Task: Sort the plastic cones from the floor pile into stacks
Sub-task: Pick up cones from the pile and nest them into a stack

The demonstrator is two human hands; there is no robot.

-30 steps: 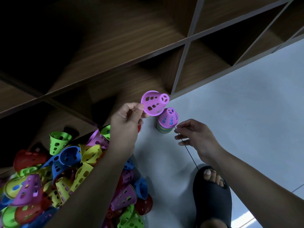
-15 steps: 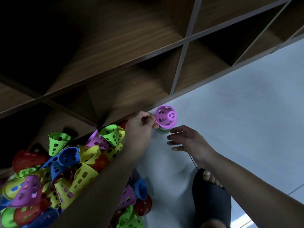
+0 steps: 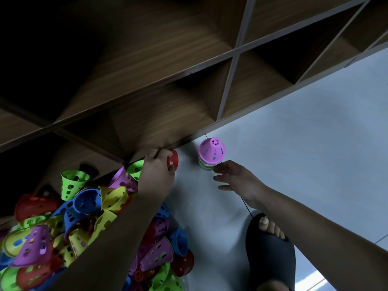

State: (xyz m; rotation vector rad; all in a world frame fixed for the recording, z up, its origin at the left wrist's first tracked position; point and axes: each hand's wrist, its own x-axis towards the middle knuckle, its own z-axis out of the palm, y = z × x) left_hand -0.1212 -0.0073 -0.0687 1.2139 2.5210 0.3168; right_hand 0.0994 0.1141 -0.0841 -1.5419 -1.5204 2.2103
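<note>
Cone stack (image 3: 206, 165) stands upright on the grey floor (image 3: 304, 133), close to the bottom edge of the wooden shelf unit (image 3: 168, 59), with a purple cone (image 3: 211, 152) as its top piece, narrow end up.

Right hand (image 3: 236, 178) lies at 5 o'clock of the stack, fingers straight and spread, holding nothing. Its index fingertip (image 3: 216, 170) is at the stack's base; actual contact is too close to call.

Left hand (image 3: 156, 172) is at 9 o'clock of the stack, apart from it, fingers curled and pinching a red cone (image 3: 173, 159) right at the shelf edge.

Loose cone pile (image 3: 88, 206), in green, blue, yellow, purple and red, lies on the floor at 7 o'clock of the left hand, partly under the left forearm.

A foot in a black slipper (image 3: 270, 255) is at 5 o'clock of the right hand. A thin black line (image 3: 245, 204) runs across the floor from the shelf toward it, passing under the right hand.

Versus earlier frames: a second ago the left hand held the purple cone in the air above the stack, and half a second ago it was lowering it on. Now that cone is seated and released, and the left hand has shifted to 9 o'clock onto the red cone. Right hand has stayed by the stack base.
</note>
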